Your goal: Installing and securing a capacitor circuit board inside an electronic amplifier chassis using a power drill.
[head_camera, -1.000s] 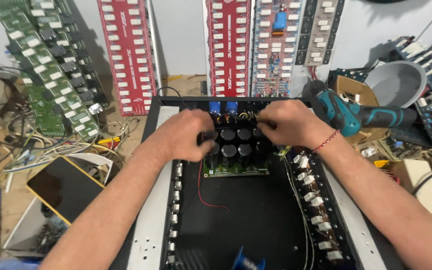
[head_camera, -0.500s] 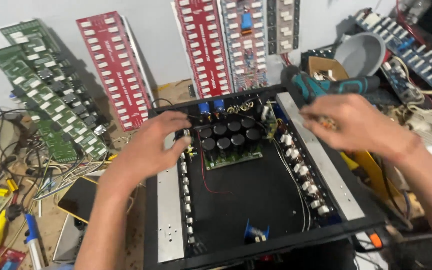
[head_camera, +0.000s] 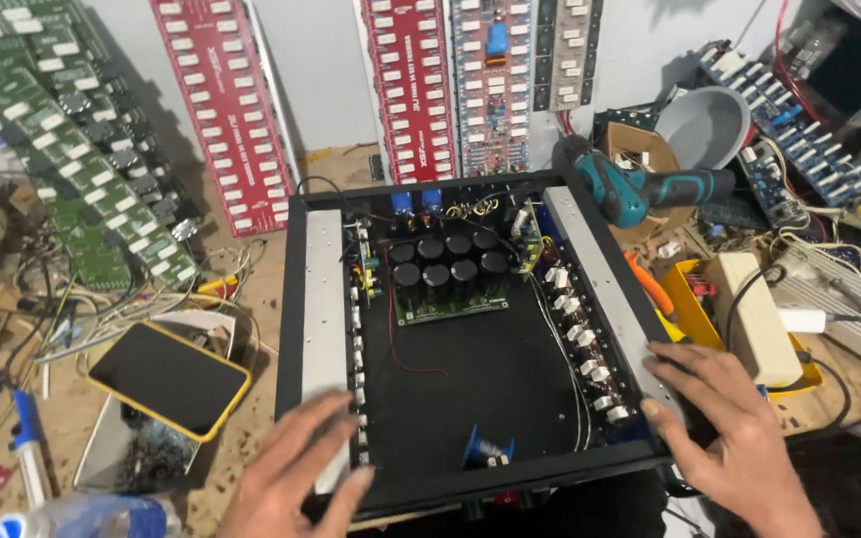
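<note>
1. Left hand [head_camera: 296, 468], lower centre-left: fingers spread, palm down on the near left corner of the black amplifier chassis [head_camera: 326, 299], gripping nothing.
2. Right hand [head_camera: 724, 423], lower right: fingers spread, resting on the chassis's near right corner.
3. Capacitor board [head_camera: 447, 274] seated at upper centre inside the chassis.
4. Teal cordless drill [head_camera: 640, 189] beyond the far right corner.
5. Yellow-cased phone [head_camera: 169, 379] lying left.

Both hands rest open on the black amplifier chassis [head_camera: 470, 478]: the left hand [head_camera: 296, 468] on its near left corner, the right hand [head_camera: 724, 423] on the near right edge. Inside sits a green capacitor board [head_camera: 447, 279]. A teal drill [head_camera: 640, 189] lies beyond, and a phone [head_camera: 169, 379] to the left.
</note>
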